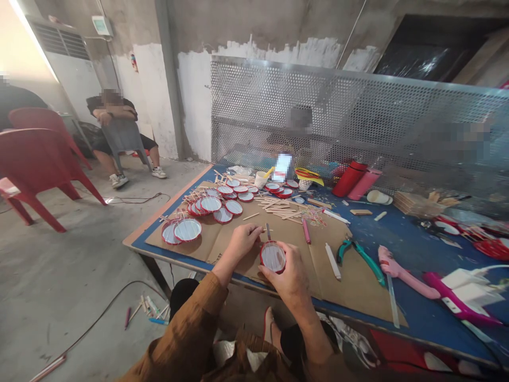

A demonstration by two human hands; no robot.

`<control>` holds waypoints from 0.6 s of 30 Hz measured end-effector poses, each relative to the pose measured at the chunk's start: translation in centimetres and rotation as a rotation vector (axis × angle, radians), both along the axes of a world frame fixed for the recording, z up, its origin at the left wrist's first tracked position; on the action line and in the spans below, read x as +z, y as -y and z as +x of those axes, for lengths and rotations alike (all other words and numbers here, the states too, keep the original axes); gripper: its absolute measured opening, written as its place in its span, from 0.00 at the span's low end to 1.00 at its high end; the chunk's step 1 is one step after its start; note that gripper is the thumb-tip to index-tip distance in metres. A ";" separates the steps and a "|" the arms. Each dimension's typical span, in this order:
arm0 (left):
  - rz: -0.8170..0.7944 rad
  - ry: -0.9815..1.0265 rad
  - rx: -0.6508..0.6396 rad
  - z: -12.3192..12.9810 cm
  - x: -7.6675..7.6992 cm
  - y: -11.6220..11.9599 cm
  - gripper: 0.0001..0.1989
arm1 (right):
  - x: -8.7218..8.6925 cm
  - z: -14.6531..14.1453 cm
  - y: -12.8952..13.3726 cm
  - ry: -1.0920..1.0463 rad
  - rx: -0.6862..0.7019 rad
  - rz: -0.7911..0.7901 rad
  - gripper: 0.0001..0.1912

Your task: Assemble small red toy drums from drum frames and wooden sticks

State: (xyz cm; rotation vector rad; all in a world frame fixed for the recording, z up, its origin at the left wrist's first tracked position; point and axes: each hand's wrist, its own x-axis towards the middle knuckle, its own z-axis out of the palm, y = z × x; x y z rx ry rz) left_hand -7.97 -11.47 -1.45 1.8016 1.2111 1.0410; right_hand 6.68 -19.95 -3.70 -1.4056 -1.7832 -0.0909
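Note:
Near the front edge of the cardboard, my right hand is closed around a round red-rimmed disc with a pale, shiny face. A short stick stands up from the disc's top edge. My left hand is just left of the disc, its fingers pinched together around a thin light stick. More red-rimmed discs with sticks lie in overlapping groups on the cardboard to the left. Loose flat wooden sticks are spread beyond my hands.
On the right lie a red marker, a white tube, teal pliers, a pink glue gun and a power strip. Bottles and a lit phone are at the back. A person sits far left.

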 end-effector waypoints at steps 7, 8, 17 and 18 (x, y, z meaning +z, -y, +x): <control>-0.013 -0.004 -0.026 0.0 0.4 0.3 0.16 | 0.1 -0.1 0.0 0.005 0.006 -0.013 0.32; -0.012 -0.003 -0.026 0.0 0.4 0.3 0.16 | 0.1 0.0 0.0 0.008 0.007 -0.013 0.32; -0.030 0.026 -0.044 0.0 -0.1 0.0 0.16 | -0.1 0.0 0.0 0.010 0.009 -0.013 0.31; -0.029 0.026 -0.043 0.0 -0.2 0.0 0.16 | -0.1 0.0 0.0 0.014 0.008 -0.010 0.31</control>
